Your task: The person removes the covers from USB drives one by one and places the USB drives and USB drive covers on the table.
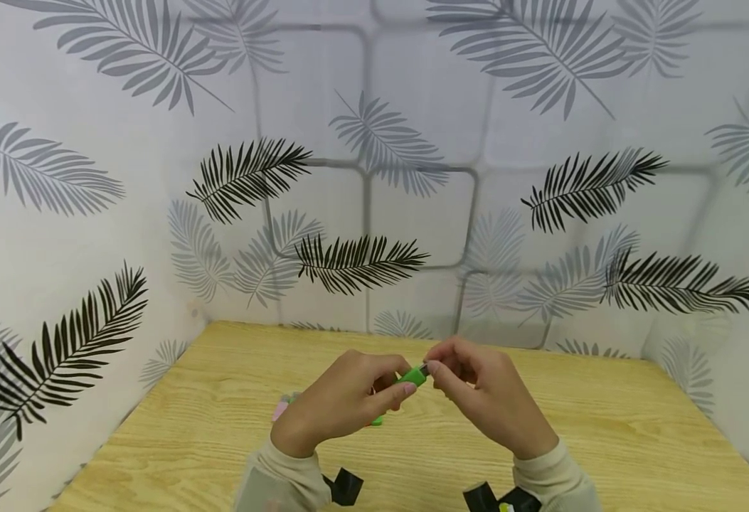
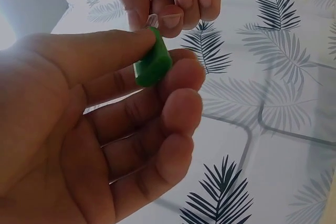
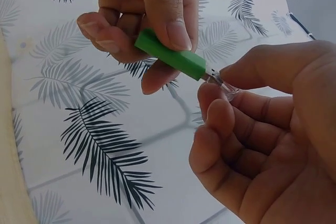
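Observation:
Above the table, my left hand pinches the green body of a USB flash drive between thumb and fingers. The silver metal plug sticks out of the green body toward my right hand. At the plug's end, the right thumb and forefinger pinch a small clear cap, part of it hidden by the fingertips. The right wrist view shows the plug between the green body and the cap. In the left wrist view the rounded green end faces the camera.
Partly behind the left hand, a pink thing and a small green thing lie on the wooden table. Leaf-patterned curtains stand along the back and sides. Black wrist mounts show near both sleeves.

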Action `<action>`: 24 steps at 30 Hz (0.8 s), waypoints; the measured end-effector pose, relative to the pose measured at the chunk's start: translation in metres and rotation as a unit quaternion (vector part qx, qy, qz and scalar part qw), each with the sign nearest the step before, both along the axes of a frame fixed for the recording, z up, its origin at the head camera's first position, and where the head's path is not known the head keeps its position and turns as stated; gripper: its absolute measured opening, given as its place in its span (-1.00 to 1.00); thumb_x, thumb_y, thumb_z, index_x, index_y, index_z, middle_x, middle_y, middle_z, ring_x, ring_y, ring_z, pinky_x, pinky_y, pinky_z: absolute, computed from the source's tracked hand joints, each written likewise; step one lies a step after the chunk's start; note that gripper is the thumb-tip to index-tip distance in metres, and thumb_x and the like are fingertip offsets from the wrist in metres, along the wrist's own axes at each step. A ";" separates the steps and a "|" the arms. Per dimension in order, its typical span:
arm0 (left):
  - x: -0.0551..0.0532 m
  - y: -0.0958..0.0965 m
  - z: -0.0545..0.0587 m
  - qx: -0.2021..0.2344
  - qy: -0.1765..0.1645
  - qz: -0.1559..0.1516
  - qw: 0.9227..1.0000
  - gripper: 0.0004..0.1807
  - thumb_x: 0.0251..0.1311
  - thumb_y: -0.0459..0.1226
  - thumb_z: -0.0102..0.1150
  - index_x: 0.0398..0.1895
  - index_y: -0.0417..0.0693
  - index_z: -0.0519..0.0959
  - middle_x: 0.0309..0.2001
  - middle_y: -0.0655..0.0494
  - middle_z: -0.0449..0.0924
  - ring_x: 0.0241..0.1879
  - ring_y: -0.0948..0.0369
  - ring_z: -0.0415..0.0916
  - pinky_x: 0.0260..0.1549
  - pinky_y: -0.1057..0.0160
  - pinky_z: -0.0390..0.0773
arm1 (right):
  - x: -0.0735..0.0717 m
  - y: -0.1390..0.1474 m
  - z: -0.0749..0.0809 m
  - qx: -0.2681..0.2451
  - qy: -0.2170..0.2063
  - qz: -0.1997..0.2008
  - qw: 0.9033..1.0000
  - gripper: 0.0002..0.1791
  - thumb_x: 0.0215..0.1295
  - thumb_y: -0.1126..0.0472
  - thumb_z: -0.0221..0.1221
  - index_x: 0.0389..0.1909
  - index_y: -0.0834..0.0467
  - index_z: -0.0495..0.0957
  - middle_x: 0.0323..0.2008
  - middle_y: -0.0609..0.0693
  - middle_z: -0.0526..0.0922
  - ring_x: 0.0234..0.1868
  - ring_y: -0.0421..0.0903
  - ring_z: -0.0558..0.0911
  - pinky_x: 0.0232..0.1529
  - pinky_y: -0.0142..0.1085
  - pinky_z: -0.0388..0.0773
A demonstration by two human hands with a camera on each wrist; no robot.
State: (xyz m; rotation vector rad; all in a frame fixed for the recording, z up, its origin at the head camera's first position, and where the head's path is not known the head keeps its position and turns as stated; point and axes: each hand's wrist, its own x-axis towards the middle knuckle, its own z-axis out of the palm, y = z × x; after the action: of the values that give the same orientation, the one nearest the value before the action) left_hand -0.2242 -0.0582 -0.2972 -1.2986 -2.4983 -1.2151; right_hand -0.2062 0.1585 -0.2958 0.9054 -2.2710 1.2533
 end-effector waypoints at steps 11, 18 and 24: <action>-0.002 0.003 -0.002 0.004 0.030 0.000 1.000 -0.68 0.36 -0.17 0.12 -0.59 0.06 0.38 -0.68 0.29 0.24 -0.71 0.40 0.16 -0.63 0.44 0.21 | 0.000 -0.002 -0.001 -0.002 -0.014 0.006 1.000 -0.94 0.38 0.24 0.15 -0.23 0.10 0.58 -0.47 -0.17 0.61 -0.50 -0.20 0.59 -0.48 -0.33 0.57; -0.002 0.003 -0.003 0.011 0.026 0.009 1.000 -0.69 0.34 -0.19 0.15 -0.60 0.04 0.41 -0.71 0.28 0.26 -0.76 0.41 0.18 -0.67 0.44 0.22 | -0.002 -0.001 -0.003 0.002 -0.020 -0.001 1.000 -0.94 0.37 0.19 0.17 -0.21 0.04 0.59 -0.43 -0.18 0.65 -0.48 -0.23 0.63 -0.43 -0.31 0.61; -0.003 0.003 -0.003 0.016 0.031 0.013 0.999 -0.76 0.33 -0.18 0.15 -0.53 0.09 0.47 -0.69 0.30 0.34 -0.80 0.41 0.23 -0.68 0.44 0.30 | -0.003 0.002 -0.001 -0.009 -0.001 -0.009 1.000 -0.89 0.34 0.19 0.20 -0.18 0.00 0.65 -0.31 -0.20 0.70 -0.39 -0.23 0.67 -0.35 -0.29 0.63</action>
State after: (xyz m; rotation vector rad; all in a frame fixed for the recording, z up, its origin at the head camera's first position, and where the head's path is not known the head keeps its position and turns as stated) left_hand -0.2273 -0.0548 -0.3002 -1.2719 -2.4343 -1.1860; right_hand -0.2088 0.1602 -0.2973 0.8763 -2.2605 1.2658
